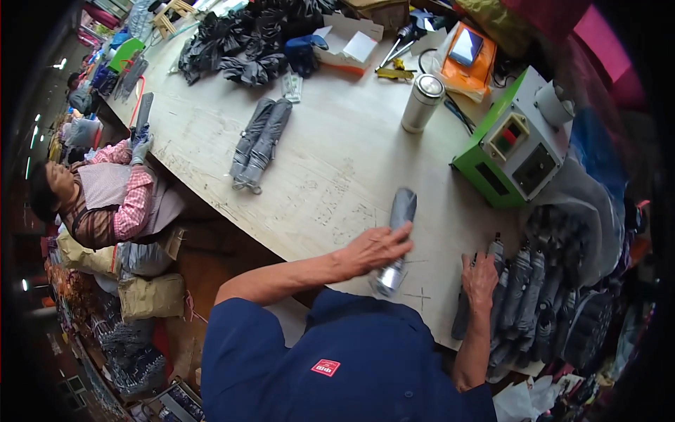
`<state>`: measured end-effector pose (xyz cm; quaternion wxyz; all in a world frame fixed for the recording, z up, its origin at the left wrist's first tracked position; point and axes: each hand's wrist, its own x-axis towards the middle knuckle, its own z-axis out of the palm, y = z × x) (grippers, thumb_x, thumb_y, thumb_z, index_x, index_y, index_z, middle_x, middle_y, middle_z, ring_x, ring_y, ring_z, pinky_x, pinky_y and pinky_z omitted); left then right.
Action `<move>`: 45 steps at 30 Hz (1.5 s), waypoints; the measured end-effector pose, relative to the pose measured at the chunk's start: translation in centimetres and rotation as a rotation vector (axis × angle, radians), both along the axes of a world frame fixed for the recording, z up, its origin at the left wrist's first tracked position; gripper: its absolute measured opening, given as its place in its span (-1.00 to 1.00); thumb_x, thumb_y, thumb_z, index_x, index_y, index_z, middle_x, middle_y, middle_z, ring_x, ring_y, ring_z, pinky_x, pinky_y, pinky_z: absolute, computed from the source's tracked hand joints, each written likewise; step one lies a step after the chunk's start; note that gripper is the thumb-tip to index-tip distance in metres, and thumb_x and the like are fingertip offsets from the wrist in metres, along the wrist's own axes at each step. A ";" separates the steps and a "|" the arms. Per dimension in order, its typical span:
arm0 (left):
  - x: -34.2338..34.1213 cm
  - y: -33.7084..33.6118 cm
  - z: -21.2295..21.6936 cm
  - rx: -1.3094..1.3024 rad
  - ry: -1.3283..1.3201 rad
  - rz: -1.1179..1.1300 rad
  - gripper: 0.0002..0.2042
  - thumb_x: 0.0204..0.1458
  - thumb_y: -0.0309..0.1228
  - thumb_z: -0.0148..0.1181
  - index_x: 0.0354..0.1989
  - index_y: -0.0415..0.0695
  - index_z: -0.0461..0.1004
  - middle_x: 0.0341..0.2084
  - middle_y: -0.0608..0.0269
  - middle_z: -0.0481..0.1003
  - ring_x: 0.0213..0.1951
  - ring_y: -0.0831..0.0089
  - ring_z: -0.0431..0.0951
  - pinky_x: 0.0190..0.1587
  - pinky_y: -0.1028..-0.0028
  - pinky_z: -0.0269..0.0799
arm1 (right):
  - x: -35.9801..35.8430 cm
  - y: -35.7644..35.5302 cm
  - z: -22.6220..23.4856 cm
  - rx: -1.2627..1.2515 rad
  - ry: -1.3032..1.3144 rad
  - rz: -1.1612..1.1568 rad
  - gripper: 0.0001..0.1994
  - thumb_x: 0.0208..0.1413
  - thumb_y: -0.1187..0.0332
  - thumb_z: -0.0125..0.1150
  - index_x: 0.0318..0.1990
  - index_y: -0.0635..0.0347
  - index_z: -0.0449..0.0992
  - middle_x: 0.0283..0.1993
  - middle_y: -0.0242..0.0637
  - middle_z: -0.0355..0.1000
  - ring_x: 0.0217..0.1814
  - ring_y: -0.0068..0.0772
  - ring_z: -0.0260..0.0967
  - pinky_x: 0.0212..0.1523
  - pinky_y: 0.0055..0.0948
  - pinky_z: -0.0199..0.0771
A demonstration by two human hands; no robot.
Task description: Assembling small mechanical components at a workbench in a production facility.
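Observation:
A folded grey umbrella (403, 205) with a shiny silver handle lies on the table in front of me. My left hand (376, 250) rests across its middle, fingers stretched over it; the handle end is slightly blurred. To the right, my right hand (479, 280) is at the edge of a row of folded grey umbrellas (519, 285). Its fingers bend down around one of them, with the fingertips partly hidden. Two more folded umbrellas (261, 141) lie side by side farther off on the left part of the table.
A green and grey machine (510, 141) stands at the right beside a steel flask (422, 103). Black plastic bags (242, 39), an open white box (349, 46) and an orange packet (467, 60) occupy the far side. A co-worker (105, 190) sits at the table's left edge, holding a dark umbrella.

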<state>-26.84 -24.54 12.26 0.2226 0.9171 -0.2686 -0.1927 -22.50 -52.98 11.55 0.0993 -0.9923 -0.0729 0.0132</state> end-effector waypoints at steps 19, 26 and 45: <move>0.5 30.1 -6.8 0.429 -0.803 0.344 -0.63 0.07 -0.42 -0.05 0.09 -0.15 0.34 0.24 0.02 0.19 0.21 -0.14 0.17 0.30 -0.05 -0.19 | 1.1 0.5 1.4 0.303 -0.023 -0.029 -0.84 -0.05 0.35 0.13 -0.46 0.27 0.52 -0.42 -0.02 0.44 -0.36 0.02 0.43 -0.31 -0.18 0.42; 4.1 -0.5 0.6 -0.887 0.260 0.388 -0.49 0.19 -0.02 -0.11 0.00 -0.24 0.46 -0.12 0.08 0.53 -0.08 0.42 0.45 0.05 0.42 0.29 | -1.4 4.4 7.9 0.838 0.066 -0.041 -0.90 -0.04 0.48 0.23 -0.33 0.28 0.53 -0.47 -0.21 0.39 -0.50 -0.44 0.36 -0.44 -0.50 0.34; 2.8 -11.4 4.2 -0.958 0.269 0.212 -0.72 0.18 -0.24 0.05 -0.18 -0.24 0.49 -0.54 0.34 0.44 -0.44 0.62 0.37 -0.31 0.55 0.33 | 16.3 -13.7 0.9 0.246 -0.291 -0.348 -0.70 0.11 0.23 0.02 -0.39 0.33 0.52 -0.58 -0.10 0.44 -0.55 -0.12 0.44 -0.52 -0.21 0.40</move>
